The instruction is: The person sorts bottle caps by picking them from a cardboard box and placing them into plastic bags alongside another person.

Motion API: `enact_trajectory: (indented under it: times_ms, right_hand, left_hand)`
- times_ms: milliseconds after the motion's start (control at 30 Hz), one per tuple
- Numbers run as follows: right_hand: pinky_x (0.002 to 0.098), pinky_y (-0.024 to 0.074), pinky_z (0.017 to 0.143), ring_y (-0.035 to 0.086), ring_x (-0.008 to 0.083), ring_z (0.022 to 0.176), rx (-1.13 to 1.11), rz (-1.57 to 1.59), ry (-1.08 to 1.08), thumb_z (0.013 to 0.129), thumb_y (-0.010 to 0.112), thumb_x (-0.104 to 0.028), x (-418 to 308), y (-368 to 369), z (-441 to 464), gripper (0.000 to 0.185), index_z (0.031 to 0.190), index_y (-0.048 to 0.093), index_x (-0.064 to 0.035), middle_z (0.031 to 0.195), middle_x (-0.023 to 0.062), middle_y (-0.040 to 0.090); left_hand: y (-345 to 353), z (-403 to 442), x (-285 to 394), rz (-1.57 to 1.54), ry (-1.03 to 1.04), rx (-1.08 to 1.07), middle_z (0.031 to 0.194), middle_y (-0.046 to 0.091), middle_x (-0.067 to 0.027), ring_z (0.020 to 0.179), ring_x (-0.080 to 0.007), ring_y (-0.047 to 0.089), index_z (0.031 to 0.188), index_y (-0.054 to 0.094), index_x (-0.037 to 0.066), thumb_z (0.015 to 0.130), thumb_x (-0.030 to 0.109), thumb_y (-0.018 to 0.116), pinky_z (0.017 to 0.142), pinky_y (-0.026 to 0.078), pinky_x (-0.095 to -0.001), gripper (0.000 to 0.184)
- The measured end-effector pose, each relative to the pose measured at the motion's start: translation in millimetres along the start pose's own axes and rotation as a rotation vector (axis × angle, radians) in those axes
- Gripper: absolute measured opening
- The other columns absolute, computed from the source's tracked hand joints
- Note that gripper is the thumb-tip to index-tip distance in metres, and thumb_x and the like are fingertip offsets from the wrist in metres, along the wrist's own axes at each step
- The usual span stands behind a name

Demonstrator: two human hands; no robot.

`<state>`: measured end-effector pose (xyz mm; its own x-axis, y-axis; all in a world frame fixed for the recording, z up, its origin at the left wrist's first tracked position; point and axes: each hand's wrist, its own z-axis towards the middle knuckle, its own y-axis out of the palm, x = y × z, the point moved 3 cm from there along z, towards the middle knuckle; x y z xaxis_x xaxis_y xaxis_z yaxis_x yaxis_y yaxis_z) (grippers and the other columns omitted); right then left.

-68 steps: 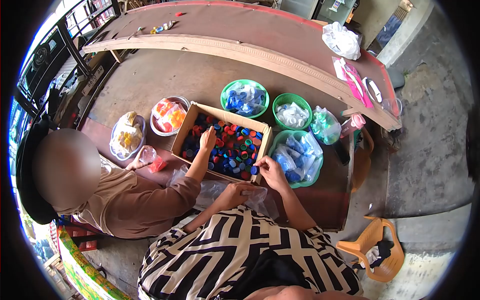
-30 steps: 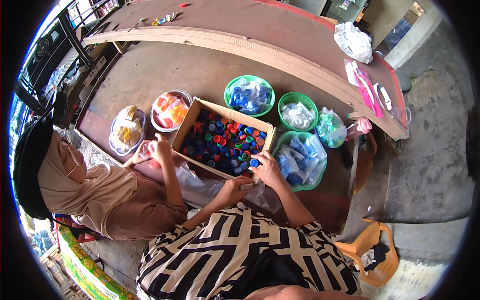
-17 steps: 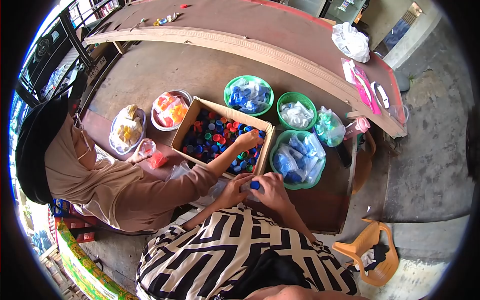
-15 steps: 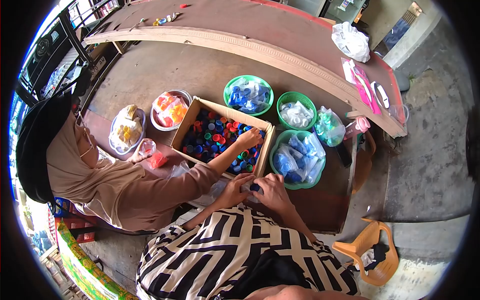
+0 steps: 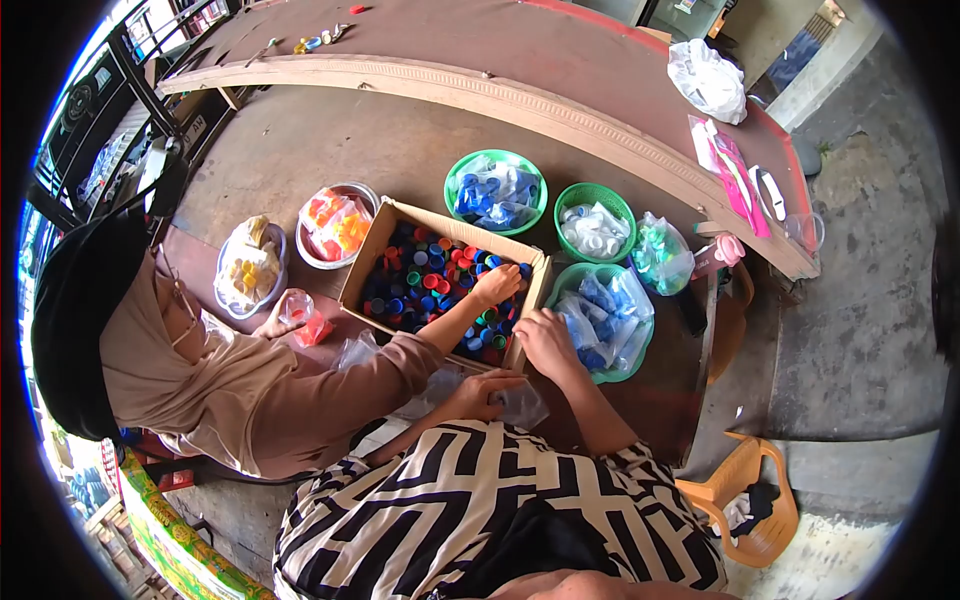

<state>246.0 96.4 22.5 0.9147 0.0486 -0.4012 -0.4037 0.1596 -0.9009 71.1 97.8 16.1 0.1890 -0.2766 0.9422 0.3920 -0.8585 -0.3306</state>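
Observation:
My left hand (image 5: 485, 395) is closed on a clear plastic bag (image 5: 523, 404) below the box's near corner. My right hand (image 5: 546, 343) is at the right rim of the cardboard box (image 5: 366, 318), fingers slightly bent and apart, with nothing visible in them. Inside the box lie many loose bottle caps (image 5: 433, 281), mostly blue and red, with some green. A co-worker's hand (image 5: 496, 286) reaches among the caps near the box's right side. The co-worker's other hand holds a small clear bag with red caps (image 5: 314, 328).
Around the box stand a green basin of bagged blue caps (image 5: 643, 352), another green basin (image 5: 541, 205), a green basket (image 5: 627, 215), a metal bowl (image 5: 373, 196) and a white basin (image 5: 222, 281). A bag of green caps (image 5: 662, 254) sits right. A wooden ledge (image 5: 480, 86) crosses behind.
My right hand has left the plastic bag and moved up to the box's right rim. The dark blue cap between my hands is no longer visible there. My left hand keeps the bag.

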Motion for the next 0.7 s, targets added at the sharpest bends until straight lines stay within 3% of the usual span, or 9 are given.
enact_trajectory:
  times_ms: [67,133,200,433,500,533,633,667,700]
  right_hand:
    - [0.0404,0.0408,0.078,0.056,0.0247,0.092,-0.053,-0.155,-0.107,0.078,0.061,-0.014,12.3,31.7,14.7,0.009,0.074,0.068,-0.0094,0.082,0.0059,0.061]
    - [0.0402,0.0408,0.078,0.056,0.0245,0.093,-0.085,-0.302,-0.109,0.077,0.060,-0.014,11.6,49.0,30.7,0.011,0.071,0.068,-0.0089,0.082,0.0063,0.062]
    - [0.0409,0.0403,0.080,0.056,0.0230,0.093,-0.083,-0.451,-0.121,0.077,0.056,-0.016,8.5,59.8,41.2,0.018,0.068,0.069,-0.0078,0.081,0.0077,0.064]
    - [0.0456,0.0346,0.089,0.053,0.0227,0.102,-0.288,-0.607,0.032,0.084,0.050,-0.019,-1.7,78.2,40.0,0.025,0.084,0.073,-0.0065,0.089,0.0069,0.067]
    - [0.0494,0.0249,0.102,0.054,0.0223,0.105,-0.289,-0.791,-0.079,0.087,0.048,-0.020,-8.0,77.9,38.1,0.028,0.094,0.072,-0.0059,0.096,0.0075,0.067]
    - [0.0503,0.0231,0.105,0.055,0.0238,0.106,-0.344,-0.732,-0.043,0.089,0.046,-0.021,-3.5,86.6,40.2,0.030,0.097,0.071,-0.0068,0.099,0.0085,0.066]
    - [0.0480,0.0270,0.101,0.055,0.0238,0.104,-0.411,-0.623,0.032,0.091,0.045,-0.023,13.2,101.1,42.5,0.030,0.098,0.071,-0.0077,0.102,0.0092,0.065]
    - [0.0428,0.0336,0.091,0.057,0.0239,0.093,-0.235,-0.649,0.018,0.092,0.045,-0.023,26.0,115.2,43.5,0.030,0.087,0.071,-0.0082,0.093,0.0107,0.063]
    - [0.0428,0.0336,0.091,0.057,0.0239,0.093,-0.229,-0.647,0.017,0.092,0.045,-0.023,27.0,115.7,45.3,0.030,0.087,0.071,-0.0082,0.093,0.0107,0.063]
  left_hand:
    - [1.3,5.6,2.4,-0.097,-0.058,-0.063,0.127,0.056,-0.0111,0.108,-0.0295,0.060,0.126,0.057,0.011,0.064,0.000,0.058,0.087,0.051,-0.0360,0.063]
    - [5.6,7.8,-11.1,0.160,0.119,0.178,0.124,0.058,-0.0118,0.104,-0.0299,0.062,0.122,0.061,0.010,0.064,-0.001,0.057,0.083,0.052,-0.0367,0.059]
    - [3.6,8.7,-15.4,0.143,0.125,0.174,0.123,0.059,-0.0120,0.102,-0.0298,0.062,0.121,0.061,0.010,0.064,-0.001,0.057,0.082,0.052,-0.0367,0.059]
    - [-11.8,3.0,-14.0,0.020,0.077,0.119,0.120,0.060,-0.0143,0.091,-0.0294,0.064,0.117,0.064,0.008,0.064,-0.002,0.055,0.077,0.053,-0.0362,0.055]
    - [-12.8,3.9,-16.5,0.011,0.018,0.127,0.120,0.060,-0.0151,0.088,-0.0295,0.065,0.116,0.064,0.007,0.063,-0.002,0.055,0.075,0.053,-0.0361,0.055]
    - [-11.3,4.5,-18.5,0.016,0.033,0.131,0.120,0.060,-0.0154,0.086,-0.0300,0.065,0.117,0.064,0.007,0.063,-0.003,0.055,0.075,0.052,-0.0360,0.055]
    - [-7.1,4.6,-12.8,-0.009,-0.009,0.093,0.122,0.059,-0.0152,0.088,-0.0306,0.065,0.120,0.062,0.007,0.064,-0.004,0.055,0.074,0.052,-0.0358,0.058]
    - [-8.7,4.7,-9.3,-0.026,-0.019,0.072,0.123,0.059,-0.0147,0.089,-0.0310,0.065,0.121,0.062,0.008,0.064,-0.004,0.055,0.075,0.052,-0.0360,0.059]
    - [-7.1,4.8,-10.4,0.001,0.005,0.085,0.123,0.059,-0.0143,0.089,-0.0313,0.065,0.122,0.061,0.008,0.064,-0.004,0.054,0.075,0.052,-0.0361,0.060]
